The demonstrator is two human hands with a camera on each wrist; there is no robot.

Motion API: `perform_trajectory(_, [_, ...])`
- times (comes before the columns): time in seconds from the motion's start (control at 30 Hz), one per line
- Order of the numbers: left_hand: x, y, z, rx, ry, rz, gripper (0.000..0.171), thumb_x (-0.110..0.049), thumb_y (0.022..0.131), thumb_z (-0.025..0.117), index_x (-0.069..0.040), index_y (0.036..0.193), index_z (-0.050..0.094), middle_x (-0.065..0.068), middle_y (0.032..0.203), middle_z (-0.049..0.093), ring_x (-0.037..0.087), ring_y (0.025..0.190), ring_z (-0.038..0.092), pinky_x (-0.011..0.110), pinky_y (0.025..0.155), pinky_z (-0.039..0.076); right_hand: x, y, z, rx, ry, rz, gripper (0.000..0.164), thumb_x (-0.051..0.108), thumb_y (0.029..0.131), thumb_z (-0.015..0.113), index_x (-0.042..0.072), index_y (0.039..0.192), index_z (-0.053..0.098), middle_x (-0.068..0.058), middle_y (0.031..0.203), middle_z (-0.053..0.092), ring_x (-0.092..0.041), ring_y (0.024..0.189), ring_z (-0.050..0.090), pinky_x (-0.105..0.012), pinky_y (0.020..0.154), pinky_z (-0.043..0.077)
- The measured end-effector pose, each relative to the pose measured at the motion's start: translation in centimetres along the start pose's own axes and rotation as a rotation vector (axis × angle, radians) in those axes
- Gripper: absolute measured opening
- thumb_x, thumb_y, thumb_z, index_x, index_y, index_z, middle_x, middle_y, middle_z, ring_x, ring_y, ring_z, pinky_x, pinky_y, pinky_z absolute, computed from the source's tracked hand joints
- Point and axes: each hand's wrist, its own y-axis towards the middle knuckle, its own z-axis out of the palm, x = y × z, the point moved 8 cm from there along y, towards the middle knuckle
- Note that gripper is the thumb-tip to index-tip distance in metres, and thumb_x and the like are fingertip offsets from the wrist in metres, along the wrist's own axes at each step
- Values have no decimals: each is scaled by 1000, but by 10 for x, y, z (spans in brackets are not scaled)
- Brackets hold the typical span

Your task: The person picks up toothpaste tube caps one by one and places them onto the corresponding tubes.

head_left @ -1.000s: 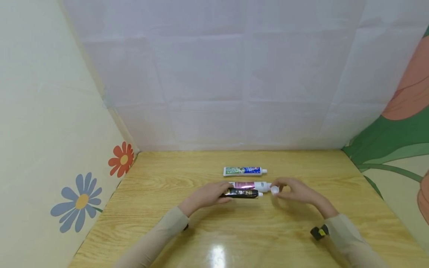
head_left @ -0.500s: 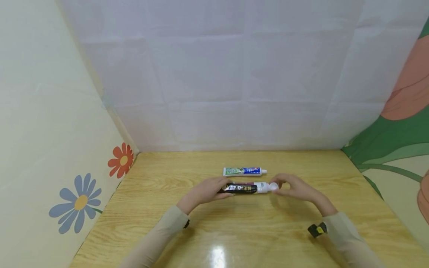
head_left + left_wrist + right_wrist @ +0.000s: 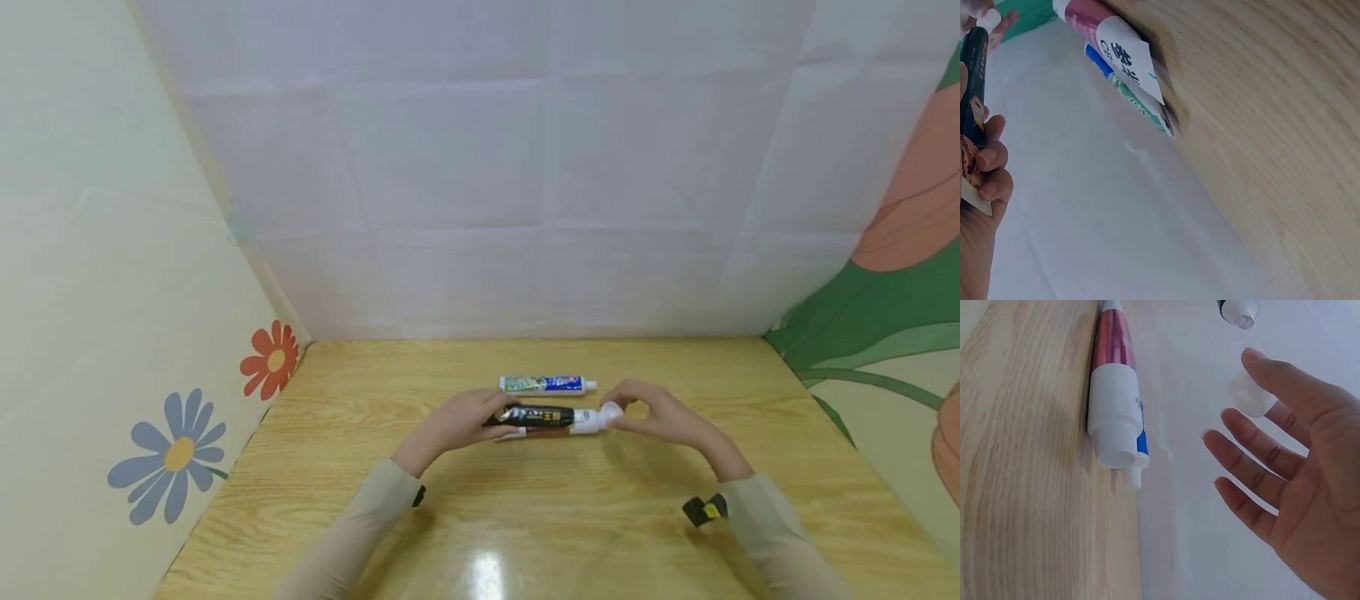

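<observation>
My left hand (image 3: pixel 457 421) grips a black toothpaste tube (image 3: pixel 542 416) with gold lettering, its white nozzle (image 3: pixel 1244 320) uncovered and pointing right. In the left wrist view, fingers (image 3: pixel 992 159) curl round the tube's lower end. My right hand (image 3: pixel 663 417) pinches a translucent white cap (image 3: pixel 611 410) between thumb and forefinger, the other fingers spread loosely. Nozzle and cap face each other, with a gap between them in the right wrist view. Below the held tube, a pink-and-white toothpaste tube (image 3: pixel 1114 394) lies on the table, partly overlapped by it in the head view.
A blue-and-green toothpaste tube (image 3: pixel 543 384) lies farther back on the wooden table (image 3: pixel 420 533), its capped end pointing right. White sheeting (image 3: pixel 480 208) hangs behind the table. Walls with painted flowers (image 3: pixel 180 454) stand at both sides.
My left hand has shifted the black tube away from me, over the pink-and-white tube. My right hand has moved slightly the same way, still pinching the cap.
</observation>
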Motion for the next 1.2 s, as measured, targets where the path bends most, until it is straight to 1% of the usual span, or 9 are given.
perform_trajectory(0.07, [-1,0,-2,-19,-3,15,50,-34,85,66,-9,126,53,1,100,63,8,79,58,24,69,51,2,1,-1,-4,-3,6,27,23,82,71,16,107,62,7,98,63,-9,88,58,-34,77,51])
perform_trajectory(0.2, [0,1,-6,-48,-2,28,46,-34,85,66,-8,121,56,-2,94,62,5,72,53,22,63,47,1,4,-1,7,-11,54,27,27,83,69,16,107,63,5,99,65,-12,91,59,-38,81,50])
perform_trajectory(0.33, [1,1,-10,-84,-4,38,44,-33,83,68,-9,119,57,-4,89,59,3,68,48,21,60,44,2,9,-2,14,-31,80,31,31,83,68,17,110,62,8,98,64,-10,92,58,-36,84,49])
perform_trajectory(0.6, [0,2,-19,-189,4,97,47,-27,78,75,-7,116,58,-3,83,57,4,64,43,19,56,40,7,14,-7,-18,-38,65,33,31,82,70,17,110,62,9,98,63,-8,90,58,-35,82,50])
perform_trajectory(0.7, [0,3,-23,-207,14,121,46,-29,80,72,-6,117,58,-3,84,57,4,64,44,19,57,41,8,14,-8,-26,-34,59,34,30,82,71,16,111,62,11,98,62,-7,90,57,-34,82,50])
perform_trajectory(0.8, [0,4,-26,-231,27,137,44,-34,86,65,-5,117,58,-3,87,60,5,68,48,19,61,45,11,15,-10,-35,-24,33,34,28,82,71,13,111,63,12,97,62,-7,90,57,-35,81,50])
perform_trajectory(0.9, [0,5,-30,-258,41,148,44,-38,88,60,-5,117,58,-2,91,62,6,72,53,19,65,48,14,16,-12,-44,-23,11,33,27,82,70,13,111,63,12,97,62,-7,91,58,-35,82,50])
perform_trajectory(1.07, [-1,7,-37,-294,56,153,44,-38,88,61,-5,116,59,-1,93,63,7,76,56,20,68,50,17,17,-15,-59,-32,-13,31,27,82,70,15,111,64,12,98,63,-6,91,58,-33,82,50])
perform_trajectory(1.2, [-1,9,-42,-315,78,145,44,-36,85,65,-6,116,59,-1,93,63,8,76,56,20,69,50,18,18,-17,-72,-24,-29,32,24,82,71,15,112,64,11,98,64,-6,90,57,-32,81,50])
